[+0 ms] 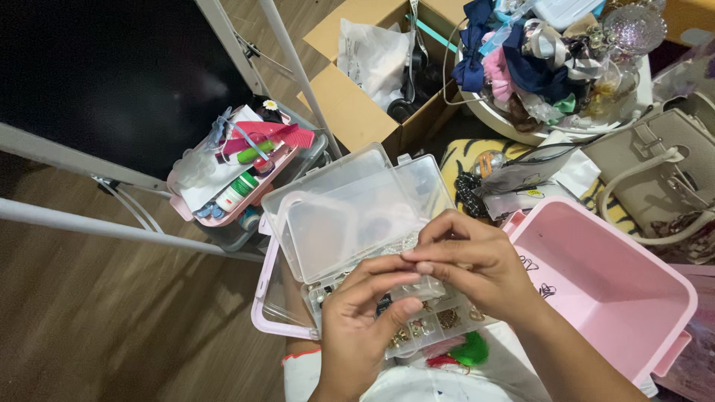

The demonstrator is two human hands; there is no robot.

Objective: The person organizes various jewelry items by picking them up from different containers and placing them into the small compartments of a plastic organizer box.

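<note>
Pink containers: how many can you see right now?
3: a pink bin at right by the right hand, a pink tray of toiletries at upper left, a pink-rimmed clear case under the organizer box. More may be hidden.

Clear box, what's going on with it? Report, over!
Both hands, left and right, pinching something tiny, too small to tell. Clear box open, lid up, compartments holding small trinkets. Pink bin beside right hand, not blocking.

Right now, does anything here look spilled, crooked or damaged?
Nothing looks spilled or broken. The clear compartment box lies tilted under both hands, left hand and right hand, lid open. The pink tray of small items also sits askew on a bin.
</note>
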